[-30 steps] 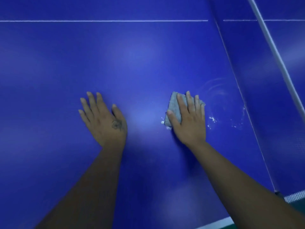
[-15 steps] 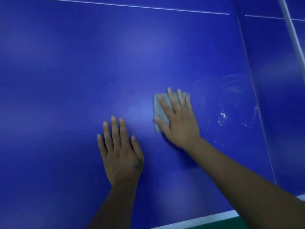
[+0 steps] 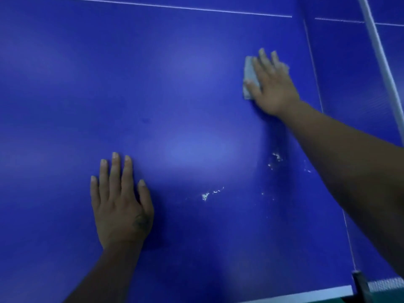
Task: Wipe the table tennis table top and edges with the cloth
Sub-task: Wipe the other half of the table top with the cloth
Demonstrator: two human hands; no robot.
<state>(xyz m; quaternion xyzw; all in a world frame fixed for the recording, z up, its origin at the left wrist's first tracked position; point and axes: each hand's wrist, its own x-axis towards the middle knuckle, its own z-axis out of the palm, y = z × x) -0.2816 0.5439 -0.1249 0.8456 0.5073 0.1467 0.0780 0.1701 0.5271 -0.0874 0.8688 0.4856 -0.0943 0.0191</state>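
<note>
Gleaming blue table top (image 3: pixel 87 73), white flecks (image 3: pixel 205 196), left hand (image 3: pixel 122 213) flat, right hand (image 3: pixel 273 88) flat on cloth (image 3: pixel 249 72).

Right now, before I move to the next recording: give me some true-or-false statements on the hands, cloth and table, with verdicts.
1. The right hand presses the cloth onto the table with straight fingers. True.
2. The left hand is lifted clear of the table. False: it rests palm down on the blue top, fingers straight.
3. White specks lie on the top, nearer the person than the cloth. True.
4. The cloth hangs over the net. False: it lies flat on the top, left of the net and apart from it.
</note>
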